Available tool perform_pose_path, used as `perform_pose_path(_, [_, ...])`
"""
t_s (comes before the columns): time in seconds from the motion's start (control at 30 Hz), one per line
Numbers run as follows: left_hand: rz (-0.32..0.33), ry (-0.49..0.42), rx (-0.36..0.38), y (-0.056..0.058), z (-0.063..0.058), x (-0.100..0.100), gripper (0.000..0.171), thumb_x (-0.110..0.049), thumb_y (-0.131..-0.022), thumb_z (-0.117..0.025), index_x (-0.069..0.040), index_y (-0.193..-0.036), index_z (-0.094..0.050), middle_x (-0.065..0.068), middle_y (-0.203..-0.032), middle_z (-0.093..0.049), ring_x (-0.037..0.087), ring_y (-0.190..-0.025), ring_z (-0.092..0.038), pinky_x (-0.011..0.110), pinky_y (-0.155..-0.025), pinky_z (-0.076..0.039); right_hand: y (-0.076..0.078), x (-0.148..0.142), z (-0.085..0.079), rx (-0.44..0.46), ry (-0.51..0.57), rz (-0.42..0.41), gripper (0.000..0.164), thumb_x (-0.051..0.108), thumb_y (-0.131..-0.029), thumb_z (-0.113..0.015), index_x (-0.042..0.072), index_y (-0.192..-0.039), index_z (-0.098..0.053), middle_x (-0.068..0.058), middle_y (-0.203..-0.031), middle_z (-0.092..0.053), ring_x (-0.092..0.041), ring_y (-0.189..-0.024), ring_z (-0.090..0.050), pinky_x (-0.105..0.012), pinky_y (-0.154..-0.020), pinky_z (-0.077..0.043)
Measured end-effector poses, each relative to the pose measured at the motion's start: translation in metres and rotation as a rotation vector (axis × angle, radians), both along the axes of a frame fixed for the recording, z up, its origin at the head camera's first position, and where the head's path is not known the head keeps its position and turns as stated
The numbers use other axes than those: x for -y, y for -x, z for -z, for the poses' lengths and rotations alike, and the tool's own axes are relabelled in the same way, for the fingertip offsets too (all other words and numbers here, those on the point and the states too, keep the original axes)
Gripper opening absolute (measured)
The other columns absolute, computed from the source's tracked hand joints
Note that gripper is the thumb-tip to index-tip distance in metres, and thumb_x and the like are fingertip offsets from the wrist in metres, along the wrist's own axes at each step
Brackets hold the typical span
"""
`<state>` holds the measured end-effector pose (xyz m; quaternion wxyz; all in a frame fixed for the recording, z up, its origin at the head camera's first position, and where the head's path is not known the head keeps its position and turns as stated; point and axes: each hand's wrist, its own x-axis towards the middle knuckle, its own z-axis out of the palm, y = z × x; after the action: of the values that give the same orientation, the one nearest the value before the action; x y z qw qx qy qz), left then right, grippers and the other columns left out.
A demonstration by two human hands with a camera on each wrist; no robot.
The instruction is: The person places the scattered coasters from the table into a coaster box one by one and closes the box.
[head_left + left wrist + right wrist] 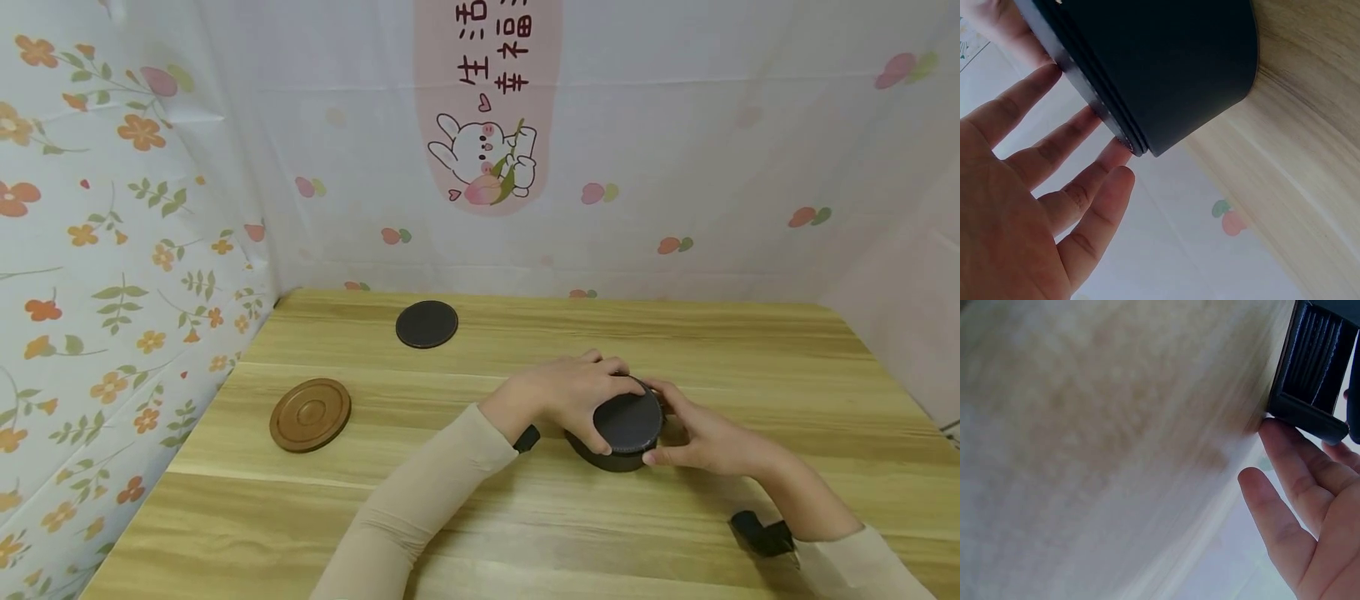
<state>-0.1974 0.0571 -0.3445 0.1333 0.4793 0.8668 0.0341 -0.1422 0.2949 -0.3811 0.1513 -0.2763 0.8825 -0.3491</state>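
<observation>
A round black coaster holder (pixel 611 460) stands on the table, right of centre. Its side opening, visible in the right wrist view, shows several thin stacked layers (pixel 1313 356). Across its top lies a stitched black coaster (pixel 630 421). My left hand (pixel 573 392) spans this coaster from above and grips its rim, thumb on the near side; in the left wrist view the fingertips (pixel 1047 74) meet the rim. With thumb and fingers around its right side, my right hand (pixel 705 437) holds the holder (pixel 1310 419). The palms hide part of both.
A brown wooden round coaster (pixel 311 414) lies at the table's left. Another black round coaster (pixel 426 323) is near the back edge. Behind the wooden table (pixel 262 517) hangs a patterned cloth (pixel 660 150), and a floral cloth (pixel 112 292) borders the left.
</observation>
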Motion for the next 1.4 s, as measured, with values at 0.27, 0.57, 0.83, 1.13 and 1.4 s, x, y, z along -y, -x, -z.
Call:
perform_pose_path(0.27, [-0.001, 0.005, -0.011, 0.003, 0.003, -0.003, 0.084, -0.059, -0.078, -0.076, -0.035, -0.151, -0.040, -0.010, -0.150, -0.037, 0.009, -0.126, -0.039, 0.029, -0.099, -0.045, 0.002, 0.001, -0.002, -0.005, -0.008, 0.004, 0.093, 0.027, -0.089, -0.075, 0.000, -0.155, -0.015, -0.026, -0.143, -0.045, -0.044, -0.128, -0.048, -0.060, -0.094, -0.042])
perform_pose_path(0.57, [0.004, 0.020, -0.030, 0.006, 0.006, 0.002, 0.088, -0.065, -0.079, -0.072, -0.034, -0.153, -0.036, -0.011, -0.154, -0.036, 0.009, -0.133, -0.036, 0.034, -0.106, -0.042, 0.003, 0.001, -0.003, -0.004, -0.008, 0.001, 0.095, 0.027, -0.088, -0.076, 0.000, -0.155, -0.014, -0.029, -0.143, -0.044, -0.047, -0.128, -0.047, -0.062, -0.093, -0.043])
perform_pose_path(0.83, [-0.019, -0.049, -0.006, 0.013, 0.010, 0.025, 0.080, -0.057, -0.086, -0.070, -0.026, -0.153, -0.039, -0.004, -0.156, -0.037, 0.016, -0.141, -0.035, 0.034, -0.111, -0.040, 0.003, 0.002, -0.004, 0.012, -0.019, 0.013, 0.093, 0.027, -0.088, -0.076, 0.000, -0.154, -0.016, -0.031, -0.141, -0.045, -0.050, -0.129, -0.046, -0.065, -0.095, -0.042])
perform_pose_path(1.13, [-0.096, -0.141, -0.025, 0.030, 0.010, 0.072, 0.071, -0.047, -0.090, -0.068, -0.018, -0.150, -0.044, 0.002, -0.153, -0.043, 0.025, -0.144, -0.037, 0.040, -0.115, -0.036, 0.001, 0.001, -0.002, -0.003, -0.002, 0.015, 0.092, 0.026, -0.086, -0.078, 0.003, -0.153, -0.019, -0.026, -0.140, -0.048, -0.048, -0.128, -0.047, -0.066, -0.094, -0.041])
perform_pose_path(1.4, [-0.214, -0.134, -0.050, 0.038, 0.010, 0.113, 0.067, -0.044, -0.092, -0.067, -0.018, -0.149, -0.046, 0.003, -0.154, -0.044, 0.028, -0.146, -0.036, 0.049, -0.109, -0.043, 0.000, 0.001, 0.000, -0.031, -0.024, 0.007, 0.091, 0.027, -0.086, -0.078, 0.005, -0.153, -0.021, -0.022, -0.139, -0.050, -0.043, -0.127, -0.050, -0.052, -0.093, -0.045])
